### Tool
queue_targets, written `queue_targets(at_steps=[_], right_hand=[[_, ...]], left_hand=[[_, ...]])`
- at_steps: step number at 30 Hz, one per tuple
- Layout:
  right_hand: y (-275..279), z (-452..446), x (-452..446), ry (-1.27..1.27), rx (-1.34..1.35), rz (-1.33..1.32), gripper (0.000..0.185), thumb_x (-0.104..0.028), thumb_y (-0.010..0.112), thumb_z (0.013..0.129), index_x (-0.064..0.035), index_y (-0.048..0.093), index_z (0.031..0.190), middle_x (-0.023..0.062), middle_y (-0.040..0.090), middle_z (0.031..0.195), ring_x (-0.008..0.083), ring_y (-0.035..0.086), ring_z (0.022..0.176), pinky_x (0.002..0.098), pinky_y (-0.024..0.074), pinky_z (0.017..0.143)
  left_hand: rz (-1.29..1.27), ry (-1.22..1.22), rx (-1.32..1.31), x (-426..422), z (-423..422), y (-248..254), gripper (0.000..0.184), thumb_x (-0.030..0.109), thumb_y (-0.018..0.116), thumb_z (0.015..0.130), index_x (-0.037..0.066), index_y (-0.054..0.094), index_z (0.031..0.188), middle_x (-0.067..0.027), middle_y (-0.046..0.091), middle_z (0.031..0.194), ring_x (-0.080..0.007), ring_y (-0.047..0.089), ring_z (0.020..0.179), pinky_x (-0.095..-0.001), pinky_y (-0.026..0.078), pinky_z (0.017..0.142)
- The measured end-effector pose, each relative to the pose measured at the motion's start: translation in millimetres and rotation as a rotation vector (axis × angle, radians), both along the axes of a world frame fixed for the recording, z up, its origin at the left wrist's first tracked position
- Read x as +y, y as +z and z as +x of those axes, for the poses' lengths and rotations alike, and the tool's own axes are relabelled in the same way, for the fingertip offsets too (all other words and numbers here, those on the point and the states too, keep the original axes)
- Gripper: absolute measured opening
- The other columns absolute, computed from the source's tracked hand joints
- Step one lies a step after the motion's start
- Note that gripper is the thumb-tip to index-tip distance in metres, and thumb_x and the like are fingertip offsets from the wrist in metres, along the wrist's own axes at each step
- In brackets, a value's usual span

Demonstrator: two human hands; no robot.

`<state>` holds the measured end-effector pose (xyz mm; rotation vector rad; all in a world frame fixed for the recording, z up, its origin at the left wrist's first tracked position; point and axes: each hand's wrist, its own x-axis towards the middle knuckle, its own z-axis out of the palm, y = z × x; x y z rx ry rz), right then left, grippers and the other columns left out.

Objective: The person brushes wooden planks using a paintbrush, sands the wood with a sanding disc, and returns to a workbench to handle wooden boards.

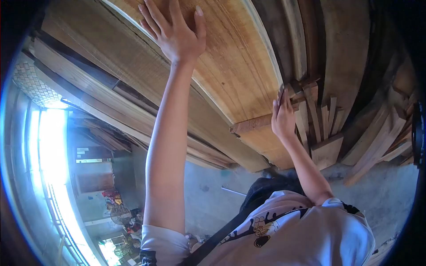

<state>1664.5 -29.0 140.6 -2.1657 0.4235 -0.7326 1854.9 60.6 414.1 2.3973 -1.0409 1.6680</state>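
Observation:
A wide, light brown wooden plank with pale edges runs from the top of the view down to a cut end near the middle. My left hand lies on the plank's upper part, palm down with its fingers spread. At the plank's lower right corner is my right hand, its fingers close together along the edge. Whether those fingers grip the edge or just rest against it is hard to tell. Below the cut end another light board shows.
Long boards lie stacked to the left. Small wood offcuts and more boards stand at the right. The grey floor shows below. A bright window and assorted items are at the far left.

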Motion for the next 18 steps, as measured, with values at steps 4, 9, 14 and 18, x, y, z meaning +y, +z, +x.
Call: queue_targets(at_steps=[4, 9, 14, 18], right_hand=[[-3, 3, 15, -0.073, 0.107, 0.024, 0.061, -0.027, 0.043, 0.100, 0.0210, 0.030, 0.135, 0.0400, 0.040, 0.135, 0.0472, 0.046, 0.125, 0.0447, 0.0420, 0.104], [64, 30, -2, -0.012, -0.040, 0.181, 0.060, -0.026, 0.045, 0.098, 0.0231, 0.033, 0.131, 0.0425, 0.042, 0.130, 0.0502, 0.049, 0.119, 0.0462, 0.0442, 0.101], [115, 75, -16, -0.065, -0.272, -0.006, 0.060, -0.028, 0.046, 0.098, 0.0211, 0.035, 0.132, 0.0398, 0.043, 0.132, 0.0497, 0.048, 0.121, 0.0463, 0.0422, 0.103], [95, 61, -20, 0.002, -0.305, -0.027, 0.062, -0.031, 0.047, 0.099, 0.0196, 0.036, 0.133, 0.0390, 0.044, 0.132, 0.0500, 0.046, 0.122, 0.0462, 0.0400, 0.105]], left_hand=[[-0.001, 0.009, 0.011, 1, 0, 0, 0.063, 0.039, 0.049, 0.096, 0.011, 0.032, 0.150, -0.0253, 0.012, 0.157, -0.0447, 0.011, 0.144, -0.0577, 0.013, 0.115], [-0.012, 0.058, 0.077, 1, -4, 1, 0.064, 0.040, 0.048, 0.096, 0.012, 0.029, 0.151, -0.0241, 0.010, 0.158, -0.0439, 0.009, 0.145, -0.0577, 0.012, 0.116], [-0.039, -0.047, 0.074, 3, -1, 2, 0.064, 0.048, 0.046, 0.094, 0.018, 0.033, 0.149, -0.0262, 0.013, 0.155, -0.0454, 0.011, 0.144, -0.0585, 0.012, 0.115], [-0.038, -0.076, 0.014, 6, 4, -1, 0.063, 0.050, 0.048, 0.094, 0.021, 0.035, 0.148, -0.0268, 0.017, 0.154, -0.0456, 0.014, 0.143, -0.0585, 0.014, 0.114]])
